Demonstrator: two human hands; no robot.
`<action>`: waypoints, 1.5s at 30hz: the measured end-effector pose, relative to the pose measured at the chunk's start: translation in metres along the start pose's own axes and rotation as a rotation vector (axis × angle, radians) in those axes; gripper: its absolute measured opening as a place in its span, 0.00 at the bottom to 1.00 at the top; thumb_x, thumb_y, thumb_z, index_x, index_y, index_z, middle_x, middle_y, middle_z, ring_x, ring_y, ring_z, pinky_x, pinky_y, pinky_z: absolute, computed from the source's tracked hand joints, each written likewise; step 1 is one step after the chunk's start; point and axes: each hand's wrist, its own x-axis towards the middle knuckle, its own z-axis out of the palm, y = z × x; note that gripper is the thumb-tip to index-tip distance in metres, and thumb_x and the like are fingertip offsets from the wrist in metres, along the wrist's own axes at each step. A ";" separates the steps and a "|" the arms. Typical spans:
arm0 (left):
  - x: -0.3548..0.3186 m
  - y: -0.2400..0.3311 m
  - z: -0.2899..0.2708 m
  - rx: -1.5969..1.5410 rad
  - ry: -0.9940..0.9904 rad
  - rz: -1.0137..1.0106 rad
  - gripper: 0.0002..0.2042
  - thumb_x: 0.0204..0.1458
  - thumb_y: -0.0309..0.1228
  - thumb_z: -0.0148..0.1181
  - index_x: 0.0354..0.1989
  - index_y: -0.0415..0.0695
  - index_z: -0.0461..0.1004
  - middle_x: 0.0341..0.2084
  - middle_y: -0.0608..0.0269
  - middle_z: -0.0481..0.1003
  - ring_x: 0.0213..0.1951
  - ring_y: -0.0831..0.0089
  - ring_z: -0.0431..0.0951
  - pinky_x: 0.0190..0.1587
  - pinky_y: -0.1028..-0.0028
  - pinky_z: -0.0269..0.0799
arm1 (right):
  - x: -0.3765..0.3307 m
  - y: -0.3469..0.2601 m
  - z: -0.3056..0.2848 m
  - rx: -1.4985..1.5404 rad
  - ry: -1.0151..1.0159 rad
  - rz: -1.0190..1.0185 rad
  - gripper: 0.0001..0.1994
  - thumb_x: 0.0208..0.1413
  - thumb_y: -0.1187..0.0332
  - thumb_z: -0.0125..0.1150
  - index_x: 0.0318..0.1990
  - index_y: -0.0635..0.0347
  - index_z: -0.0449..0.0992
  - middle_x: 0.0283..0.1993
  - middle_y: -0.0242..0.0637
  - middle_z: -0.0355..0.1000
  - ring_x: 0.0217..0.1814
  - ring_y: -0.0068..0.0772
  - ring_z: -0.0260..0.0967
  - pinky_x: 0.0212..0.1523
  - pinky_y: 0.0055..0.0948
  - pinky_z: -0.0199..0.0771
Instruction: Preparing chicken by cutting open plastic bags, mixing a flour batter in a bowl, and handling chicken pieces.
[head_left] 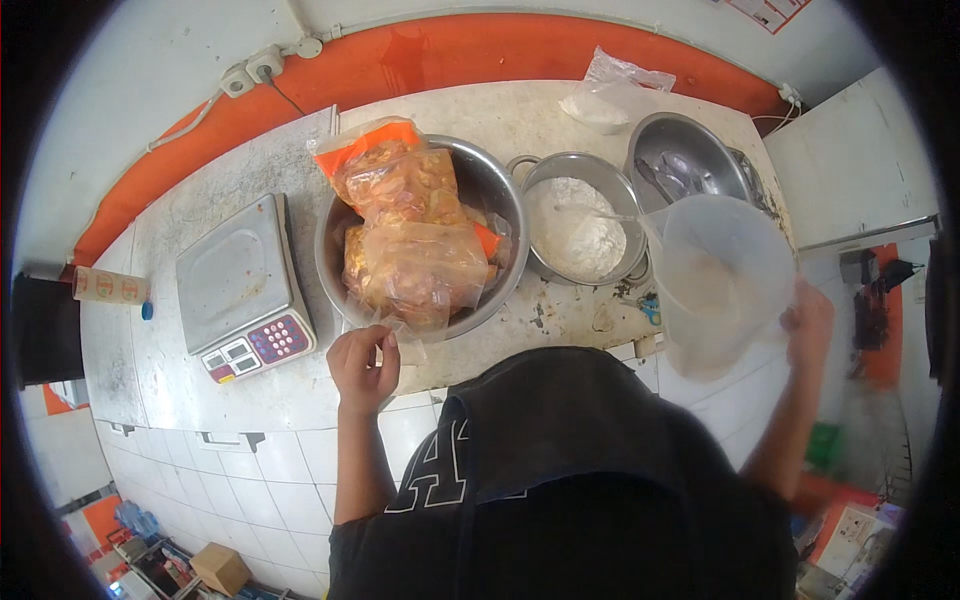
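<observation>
Worktop (480, 112), translucent jug (715, 285), seemingly in right hand (808, 325)

The cloudy jug (715, 300) partly hides the metal bowl (718, 150) behind it.

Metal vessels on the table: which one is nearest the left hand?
The largest bowl, leftmost, heaped with bagged orange-brown food. The left hand is by its near rim; the two-handled pot of white powder and the smaller bowl are farther right.

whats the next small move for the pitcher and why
Probably bring the pitcher in over the counter: the right hand holds it partly past the front edge, near the pot of white powder.
</observation>
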 end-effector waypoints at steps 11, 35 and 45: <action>0.011 0.003 0.005 0.001 -0.002 0.030 0.07 0.44 0.19 0.61 0.30 0.43 0.72 0.16 0.65 0.71 0.13 0.73 0.64 0.19 0.73 0.58 | 0.006 -0.055 0.005 0.243 0.252 -0.083 0.12 0.61 0.59 0.56 0.35 0.60 0.76 0.20 0.19 0.61 0.18 0.09 0.50 0.19 0.16 0.47; -0.061 0.043 -0.053 0.356 0.180 -0.168 0.04 0.45 0.20 0.59 0.28 0.42 0.73 0.14 0.66 0.68 0.15 0.70 0.64 0.21 0.71 0.58 | 0.237 -0.099 0.343 0.289 -0.239 -0.031 0.12 0.55 0.62 0.54 0.34 0.61 0.79 0.30 0.39 0.74 0.33 0.39 0.71 0.44 0.37 0.73; -0.038 0.079 -0.048 -0.011 0.519 -0.479 0.07 0.57 0.28 0.57 0.38 0.37 0.69 0.19 0.64 0.70 0.21 0.78 0.69 0.24 0.80 0.63 | 0.228 0.033 0.364 0.622 -0.354 0.004 0.14 0.58 0.57 0.57 0.30 0.59 0.72 0.23 0.28 0.64 0.28 0.19 0.60 0.31 0.27 0.60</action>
